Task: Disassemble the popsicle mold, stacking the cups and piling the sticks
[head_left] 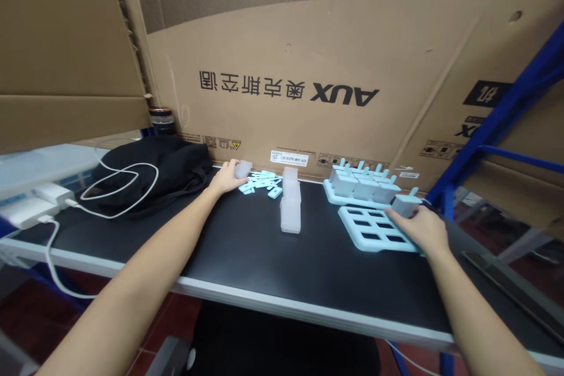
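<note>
The left hand [228, 177] reaches to eleven o'clock on the black tabletop [238, 247], its fingers curled around a small translucent mould cup [242, 169]. Just past it, toward three o'clock, lies a scatter of pale blue popsicle sticks [263, 182]. The right hand [419, 227] rests at two o'clock on the near corner of an empty pale blue mould tray [374, 229], thumb and fingers pinching a filled cup with its stick [408, 204]. A stack of translucent cups [291, 207] lies between the hands, long axis pointing toward twelve, nearer the left hand.
</note>
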Action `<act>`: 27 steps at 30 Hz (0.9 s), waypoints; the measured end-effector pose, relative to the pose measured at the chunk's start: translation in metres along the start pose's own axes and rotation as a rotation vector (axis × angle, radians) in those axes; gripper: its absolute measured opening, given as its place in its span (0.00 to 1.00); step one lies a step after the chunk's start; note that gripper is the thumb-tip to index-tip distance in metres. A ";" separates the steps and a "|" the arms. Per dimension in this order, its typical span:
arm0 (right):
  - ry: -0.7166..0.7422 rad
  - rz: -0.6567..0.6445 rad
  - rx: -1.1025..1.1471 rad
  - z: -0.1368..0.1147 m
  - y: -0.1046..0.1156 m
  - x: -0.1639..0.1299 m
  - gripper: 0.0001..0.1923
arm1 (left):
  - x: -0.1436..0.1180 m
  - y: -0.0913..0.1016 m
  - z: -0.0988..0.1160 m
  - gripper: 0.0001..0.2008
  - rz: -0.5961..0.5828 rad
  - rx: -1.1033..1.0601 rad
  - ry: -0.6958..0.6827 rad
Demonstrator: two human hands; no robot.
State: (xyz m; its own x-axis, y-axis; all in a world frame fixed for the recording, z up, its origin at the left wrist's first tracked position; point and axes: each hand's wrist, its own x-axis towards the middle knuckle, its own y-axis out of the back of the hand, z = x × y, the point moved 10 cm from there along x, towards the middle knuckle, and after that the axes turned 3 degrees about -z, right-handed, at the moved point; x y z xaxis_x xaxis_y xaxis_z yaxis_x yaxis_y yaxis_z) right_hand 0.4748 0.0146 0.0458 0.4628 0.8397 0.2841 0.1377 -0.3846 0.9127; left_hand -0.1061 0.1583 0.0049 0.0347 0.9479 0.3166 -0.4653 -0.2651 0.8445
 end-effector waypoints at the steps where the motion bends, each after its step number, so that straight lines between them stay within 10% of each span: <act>1: 0.021 -0.043 -0.031 -0.004 -0.008 0.002 0.39 | 0.000 0.000 0.001 0.39 -0.003 0.000 -0.005; 27: -0.010 0.025 -0.062 -0.050 0.005 -0.027 0.41 | -0.015 0.015 0.022 0.27 0.050 0.117 0.185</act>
State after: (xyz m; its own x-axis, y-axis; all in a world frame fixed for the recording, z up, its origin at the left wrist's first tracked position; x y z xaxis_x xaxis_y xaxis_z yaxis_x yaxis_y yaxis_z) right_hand 0.4191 0.0092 0.0571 0.4745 0.8259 0.3044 0.0716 -0.3809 0.9218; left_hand -0.0942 0.1365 0.0222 -0.1536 0.9463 0.2844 -0.3560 -0.3215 0.8774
